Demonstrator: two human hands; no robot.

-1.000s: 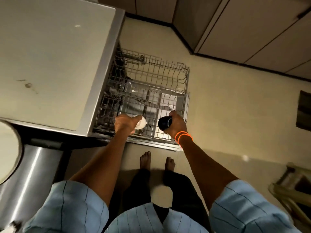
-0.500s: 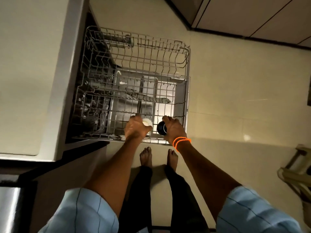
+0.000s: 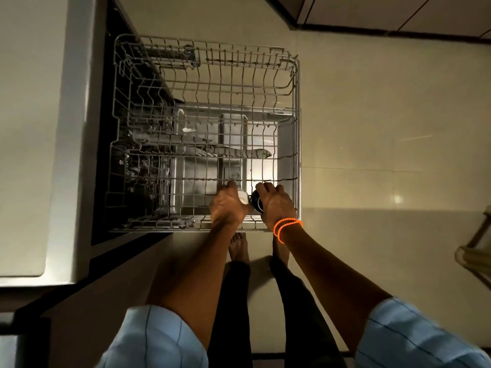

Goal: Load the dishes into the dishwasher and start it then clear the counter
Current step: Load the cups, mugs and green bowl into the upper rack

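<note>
Dishwasher rack (image 3: 295, 107), upper wire one, is pulled fully out over the open door; mostly bare wire seen, w/ the steel tub visible thru it.

Head view, the only view: white cup (image 3: 243, 196) is held in the left hand (image 3: 227, 205), fingers curled round it, at the rack's near-right corner. Dark cup (image 3: 256, 201) is gripped by the right hand (image 3: 276, 204), fingers wrapped over its top; orange bracelets (image 3: 285, 227) are worn on that wrist. The 2 cups are just beside each other, poss. touching; can't be told. Whether either is seated on the wire yet can't be told, hands cover the bases. Surface (image 3: 32, 128) is seen at left, floor (image 3: 385, 155) at right.

Step judged: both cups being set down in the rack. To be done well: cups should be turned mouth-down, lowered between the tines, kept apart so no knocking. Each grip should be released only once the cup is felt resting steady. Tipping is likely if one is let go on a tine.
</note>
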